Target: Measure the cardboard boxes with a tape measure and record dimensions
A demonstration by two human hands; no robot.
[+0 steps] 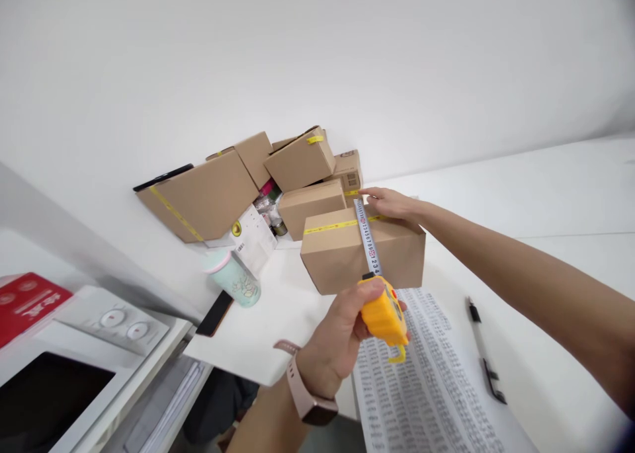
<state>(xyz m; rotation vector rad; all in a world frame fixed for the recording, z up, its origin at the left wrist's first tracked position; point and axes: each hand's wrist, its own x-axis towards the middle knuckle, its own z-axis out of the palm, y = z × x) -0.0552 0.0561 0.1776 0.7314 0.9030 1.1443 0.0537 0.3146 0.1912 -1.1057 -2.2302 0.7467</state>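
Observation:
My left hand, a watch on its wrist, is closed around a yellow tape measure. The metal blade runs out of the case, away from me, across the top of a closed cardboard box sealed with yellow tape. At the box's far edge, my right hand lies beside the blade's far end. Its index finger stretches out to the left, and the other fingers are partly hidden. Whether it touches the blade cannot be made out.
Several more cardboard boxes are stacked against the wall. A mint tumbler stands to the left, near a phone-like dark object. Printed sheets lie in front, with a pen to their right. A white microwave is at lower left.

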